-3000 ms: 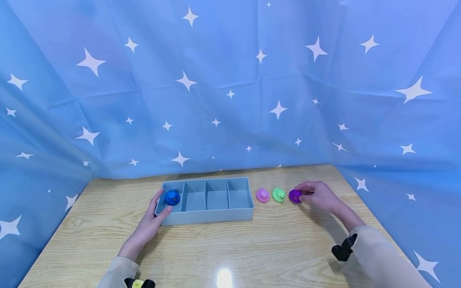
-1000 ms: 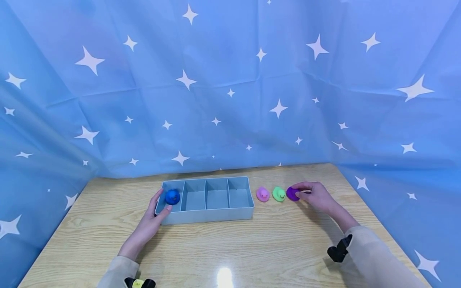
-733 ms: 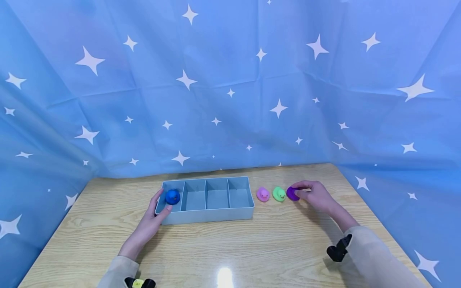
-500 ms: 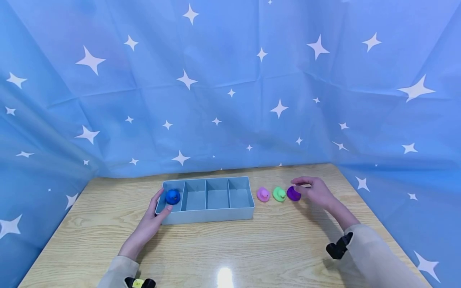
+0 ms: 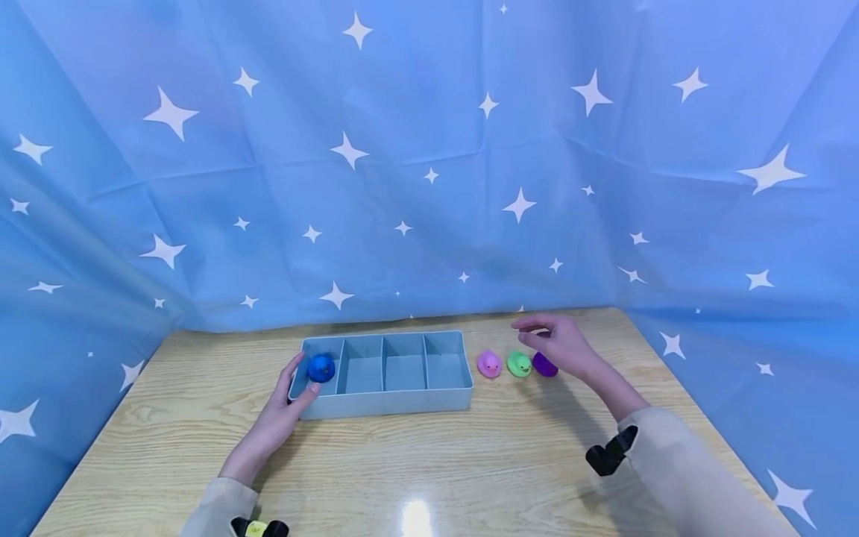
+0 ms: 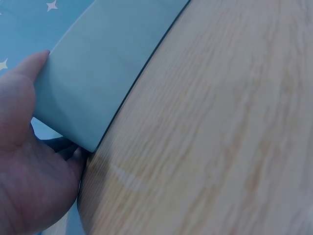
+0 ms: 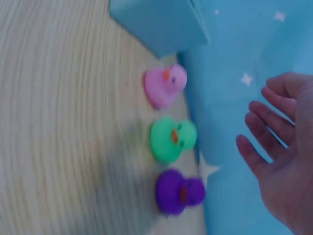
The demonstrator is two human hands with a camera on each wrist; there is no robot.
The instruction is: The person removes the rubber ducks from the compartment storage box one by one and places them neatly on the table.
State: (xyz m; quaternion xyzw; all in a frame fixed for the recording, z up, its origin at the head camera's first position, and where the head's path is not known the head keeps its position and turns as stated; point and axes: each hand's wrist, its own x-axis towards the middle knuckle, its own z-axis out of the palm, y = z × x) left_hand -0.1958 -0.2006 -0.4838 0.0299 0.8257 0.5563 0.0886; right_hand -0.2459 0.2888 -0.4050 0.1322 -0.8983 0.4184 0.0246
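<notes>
My left hand [image 5: 278,410] grips the left end of a grey-blue divided box [image 5: 385,403], its thumb at the front rim and its fingers along the end wall. The left wrist view has that thumb against the box's side [image 6: 93,73]. A blue rubber duck [image 5: 321,368] sits in the leftmost compartment. Right of the box, a pink duck [image 5: 490,365], a green duck [image 5: 520,364] and a purple duck [image 5: 545,365] stand in a row. Over the green and purple ducks hovers my right hand [image 5: 560,344], holding nothing, with fingers loosely bent and spread apart in the right wrist view.
The wooden table [image 5: 403,462] reaches back to a blue curtain [image 5: 429,253] with white stars. Thin dividers [image 5: 383,364] part the box into several compartments. Each sleeve carries a black wrist device, the right one [image 5: 611,451] close above the table.
The purple duck was nudged left, up beside the green one. My right hand then let go of it, rose and shifted left. The left hand has stayed on the box.
</notes>
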